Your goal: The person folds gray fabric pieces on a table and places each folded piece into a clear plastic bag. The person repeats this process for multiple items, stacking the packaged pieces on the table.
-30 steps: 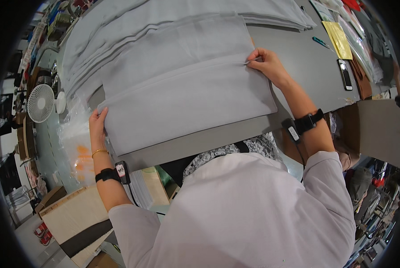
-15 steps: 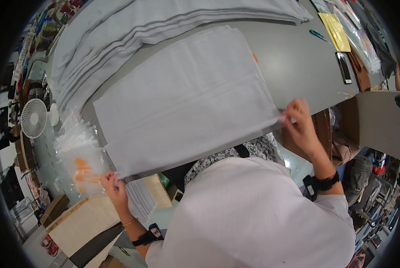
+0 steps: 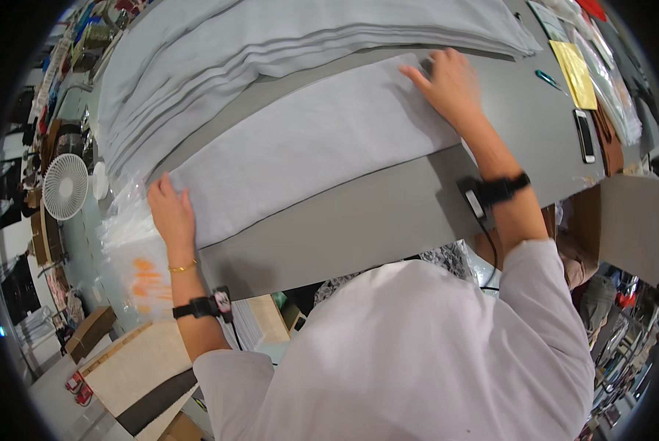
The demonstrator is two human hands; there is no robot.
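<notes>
A light grey cloth point(image 3: 307, 143), folded into a long band, lies slantwise across the grey table point(image 3: 322, 228). At its left end is my left hand point(image 3: 172, 213), fingers pointing away from me and thumb apart, near the far left corner. My right hand point(image 3: 450, 87) is at the far right corner, thumb spread from the fingers and slightly blurred; nothing shows gripped in it. Beyond the band, several layers of the same grey cloth are piled point(image 3: 234, 51), draped along the back of the table.
Clear plastic bags point(image 3: 142, 257) with orange marks lie beside my left forearm. A white fan point(image 3: 66, 187) stands further left. To the right are a phone point(image 3: 584, 136), a small teal cutter point(image 3: 547, 79) and a yellow packet point(image 3: 573, 73). An open cardboard box point(image 3: 583, 213) stands off the table's right edge.
The cloth's near edge has been folded away from me, making a narrower band and baring the table in front. Both hands moved from the near corners to the far ones, and their pinch has opened.
</notes>
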